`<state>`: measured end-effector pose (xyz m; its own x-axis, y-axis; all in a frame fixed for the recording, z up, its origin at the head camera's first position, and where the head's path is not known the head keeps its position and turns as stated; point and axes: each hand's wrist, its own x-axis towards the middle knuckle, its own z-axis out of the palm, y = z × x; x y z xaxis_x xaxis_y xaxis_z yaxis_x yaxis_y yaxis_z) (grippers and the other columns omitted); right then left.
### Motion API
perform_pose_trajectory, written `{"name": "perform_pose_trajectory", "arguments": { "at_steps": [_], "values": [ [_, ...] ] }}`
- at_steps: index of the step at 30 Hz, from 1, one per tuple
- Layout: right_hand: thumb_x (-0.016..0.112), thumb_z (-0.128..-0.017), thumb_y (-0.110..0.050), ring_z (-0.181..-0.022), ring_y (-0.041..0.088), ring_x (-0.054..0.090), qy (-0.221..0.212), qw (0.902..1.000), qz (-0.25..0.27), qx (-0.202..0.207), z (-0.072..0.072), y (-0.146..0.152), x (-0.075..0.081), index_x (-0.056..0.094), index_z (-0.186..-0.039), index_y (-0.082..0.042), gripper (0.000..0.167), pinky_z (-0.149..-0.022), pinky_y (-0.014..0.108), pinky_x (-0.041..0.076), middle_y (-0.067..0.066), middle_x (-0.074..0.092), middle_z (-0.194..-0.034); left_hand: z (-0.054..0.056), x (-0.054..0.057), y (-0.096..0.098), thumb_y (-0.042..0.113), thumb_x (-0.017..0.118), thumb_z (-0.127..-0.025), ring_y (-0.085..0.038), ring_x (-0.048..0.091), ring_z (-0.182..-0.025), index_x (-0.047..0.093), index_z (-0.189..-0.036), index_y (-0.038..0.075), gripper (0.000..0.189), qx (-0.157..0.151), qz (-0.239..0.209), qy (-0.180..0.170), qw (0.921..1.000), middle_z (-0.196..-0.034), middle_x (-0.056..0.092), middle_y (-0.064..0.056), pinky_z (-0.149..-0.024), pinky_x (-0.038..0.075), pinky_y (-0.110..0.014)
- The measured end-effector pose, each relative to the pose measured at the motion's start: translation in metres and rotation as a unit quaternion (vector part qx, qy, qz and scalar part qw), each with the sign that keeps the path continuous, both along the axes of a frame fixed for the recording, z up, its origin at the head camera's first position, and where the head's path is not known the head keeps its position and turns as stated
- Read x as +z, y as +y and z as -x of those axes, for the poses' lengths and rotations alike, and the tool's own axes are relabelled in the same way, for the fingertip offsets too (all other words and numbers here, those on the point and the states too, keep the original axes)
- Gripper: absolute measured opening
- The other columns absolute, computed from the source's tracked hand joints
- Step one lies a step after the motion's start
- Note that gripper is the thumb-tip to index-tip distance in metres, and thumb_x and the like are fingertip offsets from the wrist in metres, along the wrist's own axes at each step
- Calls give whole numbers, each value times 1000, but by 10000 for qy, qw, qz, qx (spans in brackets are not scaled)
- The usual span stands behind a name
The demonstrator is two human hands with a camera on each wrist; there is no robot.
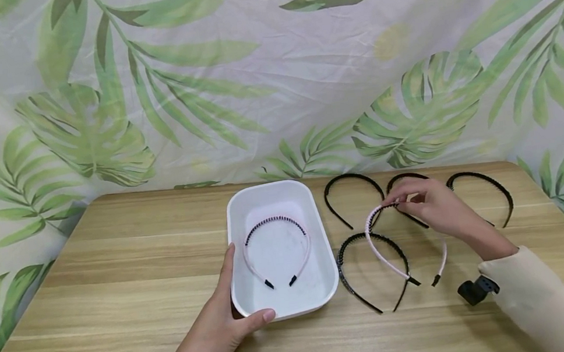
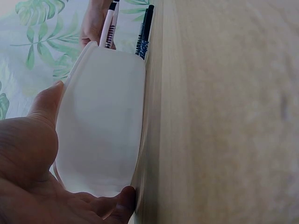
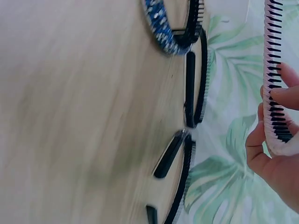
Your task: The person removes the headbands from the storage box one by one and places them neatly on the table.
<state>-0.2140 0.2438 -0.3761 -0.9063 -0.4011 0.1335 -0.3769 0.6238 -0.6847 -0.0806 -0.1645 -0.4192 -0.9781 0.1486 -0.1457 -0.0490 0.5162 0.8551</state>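
A white plastic tub (image 1: pixel 325 247) stands on the table, and my left hand (image 1: pixel 216 325) grips its near left corner, thumb at the front. In the left wrist view, fingers (image 2: pixel 125 201) curl at the tub's lower edge. Inside the tub lies a pink headband (image 1: pixel 245 252) with dark teeth and black tips. My right hand (image 1: pixel 436 207) pinches another pink headband (image 1: pixel 373 241) by its top, above the table to the tub's right. Its row of black teeth (image 3: pixel 272 60) shows in the right wrist view. Below it lies a black headband (image 1: pixel 342 265) with blue glitter.
Along the table's back right lie a black headband (image 1: pixel 349 176), a second black headband (image 1: pixel 409 175) partly behind my right hand, and a third black headband (image 1: pixel 502 189) farther right. A leaf-printed cloth (image 1: pixel 302 79) hangs behind the wooden table (image 1: pixel 132 288).
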Motion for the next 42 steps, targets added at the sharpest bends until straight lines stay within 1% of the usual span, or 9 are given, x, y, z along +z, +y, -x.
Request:
{"name": "perform_pose_trajectory", "arguments": {
  "at_steps": [6,10,16,21,25,28,34,42],
  "values": [
    [63,-100,4,-93,3,59,104,9999,43,-55,-3,16,-6,81,-110,-12,26,-76,25,52,9,73,-117,-1,1,0,45,89,-81,-31,30,-157,-9,-168,34,132,14,9,-28,10000,-177,14,-9,-124,24,-57],
    [62,-100,3,-93,3,59,70,9999,95,-102,-5,26,-10,80,-110,-12,25,-72,25,51,8,73,-115,0,1,0,44,89,-82,-30,30,-157,-9,-169,34,131,9,11,-36,10000,-177,14,-8,-124,25,-56],
    [63,-98,6,-92,4,61,95,9998,124,-118,-9,39,-17,80,-108,-10,25,-69,24,52,10,74,-112,0,1,1,44,89,-82,-30,29,-158,-8,-169,33,131,4,19,-16,10000,-177,14,-8,-124,24,-56],
    [63,-95,9,-89,5,60,89,9999,77,-117,-12,47,-20,80,-106,-10,28,-68,24,51,10,74,-109,-1,2,-1,42,89,-83,-32,27,-158,-10,-169,30,131,-39,13,55,10000,-177,13,-10,-124,24,-57],
    [64,-92,12,-88,7,61,148,9998,18,-97,-15,52,-24,81,-103,-10,30,-70,23,51,8,75,-105,0,1,-1,41,88,-84,-33,28,-158,-10,-169,28,131,-62,24,111,9999,-177,13,-12,-124,25,-58],
    [65,-91,12,-89,7,60,92,9999,-81,-109,-17,56,-27,81,-104,-10,30,-71,23,51,7,75,-105,0,0,-1,42,89,-83,-32,28,-158,-9,-169,29,131,-39,49,95,9999,-177,14,-11,-124,24,-57],
    [61,-92,12,-90,3,57,-158,9993,-281,-164,-20,63,-31,80,-105,-10,32,-74,25,51,6,73,-106,0,-1,0,44,89,-83,-30,29,-158,-8,-169,31,130,-24,113,73,9999,-176,15,-10,-124,25,-55],
    [65,-92,10,-88,0,56,-179,9991,-355,-168,-20,67,-35,81,-104,-11,29,-73,25,50,3,72,-103,0,0,0,45,88,-83,-30,30,-157,-9,-169,33,130,-25,100,72,9999,-177,15,-8,-123,26,-55]
  ]
}}
